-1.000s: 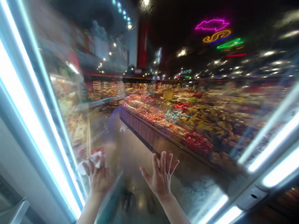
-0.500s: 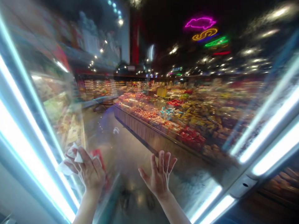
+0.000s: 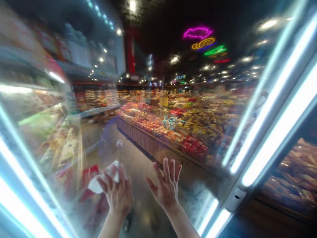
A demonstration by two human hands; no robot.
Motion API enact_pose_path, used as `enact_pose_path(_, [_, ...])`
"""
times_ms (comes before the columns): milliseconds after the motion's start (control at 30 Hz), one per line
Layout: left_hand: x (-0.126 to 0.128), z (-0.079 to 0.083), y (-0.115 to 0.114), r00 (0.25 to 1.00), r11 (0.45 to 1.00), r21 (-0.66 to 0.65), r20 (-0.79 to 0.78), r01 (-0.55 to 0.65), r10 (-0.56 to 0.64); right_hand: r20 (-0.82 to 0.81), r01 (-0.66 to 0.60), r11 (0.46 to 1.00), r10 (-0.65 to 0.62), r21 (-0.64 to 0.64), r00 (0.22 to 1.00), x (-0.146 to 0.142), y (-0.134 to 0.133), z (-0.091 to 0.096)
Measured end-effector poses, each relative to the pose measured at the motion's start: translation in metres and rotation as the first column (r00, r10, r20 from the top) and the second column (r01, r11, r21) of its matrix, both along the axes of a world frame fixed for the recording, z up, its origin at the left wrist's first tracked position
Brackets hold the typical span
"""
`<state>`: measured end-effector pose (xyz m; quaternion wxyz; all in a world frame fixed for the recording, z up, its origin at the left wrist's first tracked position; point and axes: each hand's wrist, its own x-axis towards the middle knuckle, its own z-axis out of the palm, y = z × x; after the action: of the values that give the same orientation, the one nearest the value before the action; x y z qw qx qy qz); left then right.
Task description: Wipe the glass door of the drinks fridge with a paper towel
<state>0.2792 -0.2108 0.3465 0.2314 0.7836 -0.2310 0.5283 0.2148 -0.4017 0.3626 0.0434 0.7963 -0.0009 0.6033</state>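
Note:
A glass door [image 3: 138,109] fills the view, and a shop aisle shows in it. My left hand [image 3: 118,194] presses a crumpled white cloth [image 3: 104,178] against the lower part of the glass, fingers spread over the cloth. My right hand [image 3: 165,187] lies flat on the glass just to the right of it, fingers stretched out and apart, holding nothing. Both forearms reach up from the bottom edge.
Bright light strips run along the door frame at the left [image 3: 22,185] and right [image 3: 272,109]. Long displays of packaged goods [image 3: 188,132] and neon signs [image 3: 201,41] show in the glass. Packed goods [image 3: 294,175] sit behind the neighbouring door at the right.
My left hand has slid the cloth to the right across the glass, from near the left frame toward my right hand. My right hand stays flat on the glass. The view has shifted left.

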Motion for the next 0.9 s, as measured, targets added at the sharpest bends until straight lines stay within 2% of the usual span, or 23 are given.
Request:
enact_pose_path(67, [-0.001,-0.008,-0.009,0.995,0.980,0.191,0.067,0.054,-0.068,0.004,0.003,1.000,-0.003,0.004,1.000,-0.002,-0.007,0.002])
enact_pose_path(100, [0.001,-0.005,-0.008,0.994,0.976,0.212,0.088,0.050,-0.070,0.013,0.010,1.000,-0.010,0.019,1.000,-0.003,-0.011,0.003])
enact_pose_path(167, [0.005,0.010,-0.001,0.997,0.996,0.086,0.071,-0.013,0.007,0.029,0.033,0.998,-0.034,0.056,0.999,-0.006,-0.023,0.003])
enact_pose_path(233, [0.006,0.029,0.002,0.996,0.986,-0.145,-0.026,-0.084,0.081,0.037,0.053,0.995,-0.056,0.084,0.998,-0.009,-0.033,0.003])
enact_pose_path(300, [0.000,0.034,-0.012,0.994,0.966,-0.237,-0.058,-0.102,0.091,0.036,0.053,0.995,-0.056,0.082,0.998,-0.011,-0.041,0.003])
enact_pose_path(333, [-0.005,0.030,-0.024,0.997,0.976,-0.205,-0.033,-0.081,0.076,0.036,0.045,0.996,-0.048,0.074,0.998,-0.011,-0.043,0.003])
enact_pose_path(433, [-0.015,0.012,-0.056,0.997,0.997,0.073,0.070,0.004,-0.009,0.042,0.017,0.998,-0.020,0.055,0.999,-0.011,-0.048,0.004])
enact_pose_path(500, [-0.011,0.016,-0.058,0.995,0.993,0.115,0.100,0.009,-0.021,0.044,0.018,0.998,-0.021,0.062,0.999,-0.011,-0.053,0.004])
enact_pose_path(567, [-0.002,0.037,-0.048,0.996,1.000,0.006,0.083,-0.014,0.014,0.052,0.026,0.997,-0.030,0.070,0.998,-0.012,-0.060,0.005])
enact_pose_path(633, [0.003,0.058,-0.042,0.995,0.972,-0.224,0.047,-0.074,0.087,0.068,0.026,0.997,-0.031,0.067,0.997,-0.014,-0.068,0.006])
enact_pose_path(700, [0.001,0.062,-0.052,0.993,0.958,-0.274,0.055,-0.086,0.105,0.075,0.013,0.998,-0.018,0.065,0.997,-0.015,-0.075,0.005])
enact_pose_path(733, [-0.004,0.055,-0.063,0.993,0.973,-0.219,0.082,-0.069,0.089,0.074,0.004,0.998,-0.009,0.065,0.997,-0.016,-0.077,0.005])
enact_pose_path(767, [-0.009,0.045,-0.074,0.991,0.995,-0.095,0.130,-0.022,0.034,0.072,-0.008,0.998,0.003,0.064,0.997,-0.016,-0.079,0.005])
enact_pose_path(833, [-0.017,0.024,-0.090,0.980,0.995,0.086,0.188,0.055,-0.071,0.070,-0.031,0.998,0.026,0.062,0.997,-0.016,-0.079,0.005])
enact_pose_path(867, [-0.018,0.019,-0.092,0.970,0.982,0.166,0.209,0.092,-0.126,0.071,-0.041,0.997,0.036,0.061,0.997,-0.016,-0.078,0.005])
enact_pose_path(900, [-0.017,0.019,-0.089,0.973,0.980,0.182,0.200,0.078,-0.115,0.072,-0.050,0.997,0.046,0.060,0.996,-0.016,-0.077,0.005])
